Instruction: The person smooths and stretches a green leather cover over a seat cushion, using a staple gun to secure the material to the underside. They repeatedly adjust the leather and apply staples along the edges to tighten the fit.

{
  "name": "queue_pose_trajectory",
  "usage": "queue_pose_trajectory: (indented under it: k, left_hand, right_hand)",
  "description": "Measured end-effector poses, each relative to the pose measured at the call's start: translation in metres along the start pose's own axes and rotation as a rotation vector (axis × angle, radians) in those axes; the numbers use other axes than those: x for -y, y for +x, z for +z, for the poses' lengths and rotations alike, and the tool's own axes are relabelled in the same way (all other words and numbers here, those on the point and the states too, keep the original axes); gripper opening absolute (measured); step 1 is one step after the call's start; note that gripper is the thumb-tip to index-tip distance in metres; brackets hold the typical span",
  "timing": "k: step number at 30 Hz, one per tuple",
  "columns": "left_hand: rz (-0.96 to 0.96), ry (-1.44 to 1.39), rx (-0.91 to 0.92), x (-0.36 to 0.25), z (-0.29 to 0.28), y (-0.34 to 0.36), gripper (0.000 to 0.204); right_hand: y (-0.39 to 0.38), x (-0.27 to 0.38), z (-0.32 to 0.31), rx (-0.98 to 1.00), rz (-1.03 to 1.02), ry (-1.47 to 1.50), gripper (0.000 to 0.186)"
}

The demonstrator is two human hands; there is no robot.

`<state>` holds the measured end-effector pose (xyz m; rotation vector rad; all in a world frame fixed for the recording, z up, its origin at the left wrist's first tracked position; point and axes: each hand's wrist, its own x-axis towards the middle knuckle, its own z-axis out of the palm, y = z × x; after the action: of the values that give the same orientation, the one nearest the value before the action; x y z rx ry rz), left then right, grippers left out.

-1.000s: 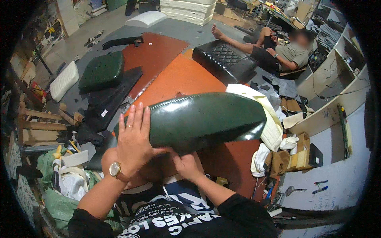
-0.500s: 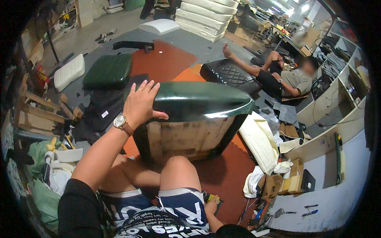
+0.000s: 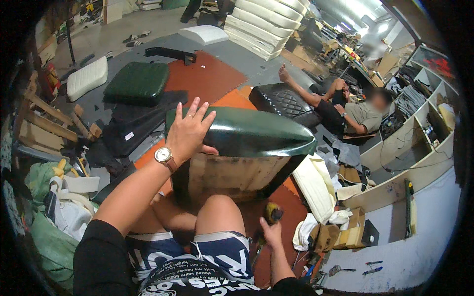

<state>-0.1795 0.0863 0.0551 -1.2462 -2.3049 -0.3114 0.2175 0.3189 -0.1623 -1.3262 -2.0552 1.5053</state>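
Observation:
A seat cushion (image 3: pixel 242 128) covered in glossy dark green vinyl stands tilted before my knees, its pale wooden underside (image 3: pixel 237 172) facing me. My left hand (image 3: pixel 190 130), with a watch on the wrist, lies on the upper left of the green cover. Its fingers are spread, and the thumb rests near the cover's edge. To the right of my knee, apart from the cushion, my right hand (image 3: pixel 271 233) is closed round a yellow-and-black tool (image 3: pixel 273 212). Blur hides what kind of tool it is.
Beyond lie another green cushion (image 3: pixel 137 83), a white cushion (image 3: pixel 88 79) and a black quilted seat (image 3: pixel 284 104). A person (image 3: pixel 358 113) reclines at the right beside wooden shelving (image 3: pixel 395 163). Cream foam (image 3: pixel 316 190) and hand tools (image 3: pixel 373 267) are at the right.
My right hand has risen from beside my thigh, bringing the yellow-and-black tool up into clearer view. My left hand stays on the green cover, and the whole view has shifted slightly.

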Motion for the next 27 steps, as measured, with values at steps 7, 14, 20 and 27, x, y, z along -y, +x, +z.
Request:
queue_pose_trajectory:
  k: [7, 14, 20, 27]
  left_hand:
    - [0.010, -0.014, 0.032, -0.001, 0.003, -0.002, 0.114]
    - [0.015, -0.018, 0.029, -0.003, 0.003, -0.006, 0.115]
    - [0.049, -0.002, -0.021, 0.000, 0.003, -0.009, 0.110]
    - [0.094, 0.084, -0.124, 0.002, 0.013, -0.008, 0.080]
  right_hand:
    - [-0.011, 0.211, 0.063, -0.051, -0.876, -0.108, 0.031]
    - [-0.007, 0.221, 0.119, -0.124, -0.717, -0.071, 0.024]
    - [-0.018, 0.226, 0.127, -0.004, -0.693, -0.039, 0.029]
    - [-0.029, 0.234, 0.140, 0.003, -0.833, -0.063, 0.024]
